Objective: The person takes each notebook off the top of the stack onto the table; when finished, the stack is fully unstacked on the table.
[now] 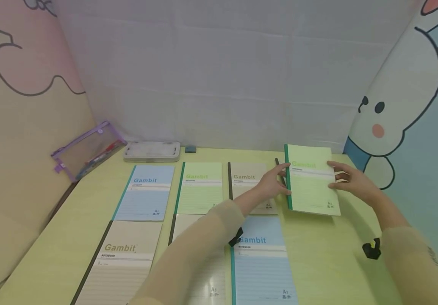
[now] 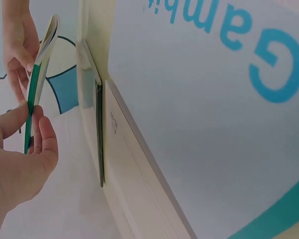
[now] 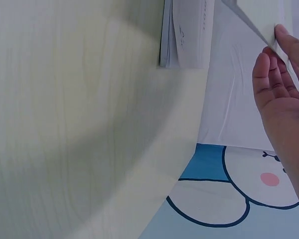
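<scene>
A light green notebook point(image 1: 312, 182) with a dark green spine is held up at the right rear of the table. My left hand point(image 1: 270, 183) pinches its spine edge between thumb and fingers; the left wrist view shows the same grip by the left hand point(image 2: 22, 159). On the opposite edge, my right hand point(image 1: 350, 180) grips the notebook, with thumb and fingers on either side in the right wrist view, where the right hand point(image 3: 284, 94) appears. Partly hidden behind the raised notebook, a dark spine point(image 1: 277, 162) shows; in the right wrist view, notebooks point(image 3: 189, 35) lie there.
Other notebooks lie in two rows: blue point(image 1: 148, 195), green point(image 1: 200, 190) and beige point(image 1: 247, 173) behind, beige point(image 1: 121, 258), a partly covered pale one point(image 1: 211, 271) and blue point(image 1: 261, 262) in front. A pencil case point(image 1: 152, 151), blue eraser-like block point(image 1: 190, 149) and purple pouch point(image 1: 89, 150) sit behind.
</scene>
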`<action>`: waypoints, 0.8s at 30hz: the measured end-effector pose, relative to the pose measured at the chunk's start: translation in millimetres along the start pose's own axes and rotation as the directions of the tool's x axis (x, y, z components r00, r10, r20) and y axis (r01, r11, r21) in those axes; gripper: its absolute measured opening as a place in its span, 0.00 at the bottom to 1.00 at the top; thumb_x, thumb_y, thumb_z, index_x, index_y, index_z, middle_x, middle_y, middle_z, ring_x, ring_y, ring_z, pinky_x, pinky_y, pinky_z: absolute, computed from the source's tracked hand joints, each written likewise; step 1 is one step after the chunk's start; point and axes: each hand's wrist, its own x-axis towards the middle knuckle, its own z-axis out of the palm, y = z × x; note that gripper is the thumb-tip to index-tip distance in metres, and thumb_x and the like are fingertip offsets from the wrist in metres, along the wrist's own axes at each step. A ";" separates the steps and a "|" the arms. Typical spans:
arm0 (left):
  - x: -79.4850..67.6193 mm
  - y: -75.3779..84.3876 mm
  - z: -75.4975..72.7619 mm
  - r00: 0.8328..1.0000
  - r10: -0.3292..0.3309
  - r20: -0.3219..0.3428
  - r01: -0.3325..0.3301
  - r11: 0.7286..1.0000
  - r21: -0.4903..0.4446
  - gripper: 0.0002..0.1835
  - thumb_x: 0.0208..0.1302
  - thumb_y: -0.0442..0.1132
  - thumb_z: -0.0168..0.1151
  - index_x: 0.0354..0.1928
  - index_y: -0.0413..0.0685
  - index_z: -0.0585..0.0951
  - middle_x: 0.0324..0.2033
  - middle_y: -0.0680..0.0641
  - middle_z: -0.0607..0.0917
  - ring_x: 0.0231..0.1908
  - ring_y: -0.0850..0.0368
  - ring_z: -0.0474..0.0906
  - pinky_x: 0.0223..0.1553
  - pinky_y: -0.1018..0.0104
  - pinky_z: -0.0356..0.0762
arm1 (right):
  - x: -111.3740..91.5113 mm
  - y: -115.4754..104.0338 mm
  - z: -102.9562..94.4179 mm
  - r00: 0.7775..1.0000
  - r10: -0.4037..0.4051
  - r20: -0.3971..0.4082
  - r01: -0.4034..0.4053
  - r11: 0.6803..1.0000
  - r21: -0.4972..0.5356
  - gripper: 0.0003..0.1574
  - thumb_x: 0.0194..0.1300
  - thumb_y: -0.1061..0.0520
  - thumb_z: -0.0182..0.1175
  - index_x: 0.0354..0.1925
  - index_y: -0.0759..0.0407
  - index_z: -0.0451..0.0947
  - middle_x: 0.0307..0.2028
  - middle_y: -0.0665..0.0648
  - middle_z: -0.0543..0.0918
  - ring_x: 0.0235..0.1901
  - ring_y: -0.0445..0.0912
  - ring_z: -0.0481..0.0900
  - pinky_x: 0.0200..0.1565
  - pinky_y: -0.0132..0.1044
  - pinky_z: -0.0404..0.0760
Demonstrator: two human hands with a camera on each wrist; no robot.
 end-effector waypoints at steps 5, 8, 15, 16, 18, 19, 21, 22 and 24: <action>-8.2 6.8 1.9 1.000 0.003 0.019 -0.004 0.999 0.032 0.52 0.44 0.26 0.73 0.70 0.66 0.60 0.51 0.49 0.75 0.29 0.64 0.77 0.31 0.72 0.77 | -7.3 -6.9 0.3 0.999 -0.050 -0.020 0.048 0.996 -0.076 0.51 0.60 0.50 0.65 0.72 0.59 0.50 0.55 0.64 0.67 0.41 0.31 0.70 0.38 0.25 0.74; -16.2 8.8 3.4 0.999 0.015 0.033 -0.017 0.999 0.039 0.52 0.44 0.26 0.73 0.70 0.65 0.60 0.48 0.50 0.75 0.29 0.64 0.77 0.30 0.72 0.78 | -12.2 -12.3 2.7 0.997 -0.070 -0.020 0.068 0.993 -0.096 0.51 0.60 0.51 0.65 0.72 0.60 0.51 0.51 0.63 0.70 0.40 0.32 0.72 0.38 0.25 0.75; -36.4 10.9 5.3 0.997 0.035 0.064 -0.042 0.992 0.116 0.52 0.43 0.30 0.75 0.71 0.64 0.59 0.37 0.55 0.76 0.30 0.66 0.76 0.32 0.75 0.76 | -29.2 -21.6 10.4 0.993 -0.117 -0.001 0.117 0.988 -0.096 0.50 0.58 0.54 0.67 0.71 0.62 0.53 0.43 0.61 0.73 0.36 0.38 0.73 0.35 0.27 0.76; -38.9 10.5 5.6 0.997 0.036 0.069 -0.045 0.989 0.138 0.52 0.43 0.31 0.76 0.71 0.63 0.59 0.37 0.55 0.76 0.30 0.67 0.76 0.33 0.75 0.76 | -32.0 -21.8 11.8 0.992 -0.123 0.002 0.123 0.986 -0.110 0.50 0.57 0.54 0.67 0.70 0.62 0.54 0.41 0.60 0.73 0.35 0.38 0.73 0.34 0.28 0.75; -44.1 9.7 6.0 0.996 0.033 0.081 -0.047 0.984 0.174 0.52 0.43 0.32 0.76 0.71 0.63 0.59 0.36 0.56 0.76 0.31 0.68 0.75 0.33 0.76 0.75 | -37.4 -21.5 14.5 0.991 -0.132 0.013 0.132 0.981 -0.143 0.51 0.56 0.53 0.69 0.70 0.61 0.54 0.38 0.58 0.72 0.33 0.38 0.72 0.33 0.28 0.74; -46.8 9.1 6.6 0.996 0.028 0.086 -0.045 0.980 0.193 0.53 0.43 0.33 0.76 0.71 0.62 0.59 0.36 0.56 0.76 0.31 0.68 0.75 0.33 0.76 0.75 | -40.1 -20.9 16.2 0.991 -0.136 0.017 0.137 0.979 -0.152 0.51 0.55 0.53 0.69 0.70 0.60 0.55 0.37 0.57 0.71 0.32 0.38 0.71 0.33 0.29 0.74; -52.4 7.9 8.2 0.995 0.015 0.102 -0.037 0.977 0.212 0.52 0.43 0.34 0.77 0.71 0.62 0.59 0.34 0.56 0.77 0.30 0.68 0.75 0.33 0.76 0.74 | -45.3 -19.2 19.5 0.988 -0.150 0.039 0.155 0.974 -0.163 0.52 0.55 0.53 0.69 0.70 0.60 0.54 0.35 0.56 0.70 0.31 0.39 0.70 0.32 0.29 0.72; -55.6 7.6 9.1 0.994 0.010 0.110 -0.035 0.974 0.225 0.52 0.43 0.35 0.77 0.71 0.62 0.59 0.33 0.56 0.77 0.29 0.68 0.74 0.32 0.76 0.73 | -47.6 -18.4 21.2 0.986 -0.160 0.047 0.165 0.973 -0.163 0.52 0.55 0.53 0.70 0.70 0.60 0.54 0.35 0.56 0.70 0.30 0.39 0.70 0.31 0.29 0.72; -62.3 6.7 11.1 0.992 0.001 0.130 -0.032 0.970 0.242 0.51 0.44 0.36 0.76 0.71 0.62 0.60 0.31 0.57 0.78 0.28 0.68 0.74 0.32 0.76 0.72 | -52.8 -16.8 24.4 0.983 -0.175 0.064 0.182 0.973 -0.143 0.52 0.54 0.54 0.70 0.70 0.61 0.53 0.33 0.55 0.70 0.29 0.39 0.69 0.30 0.30 0.70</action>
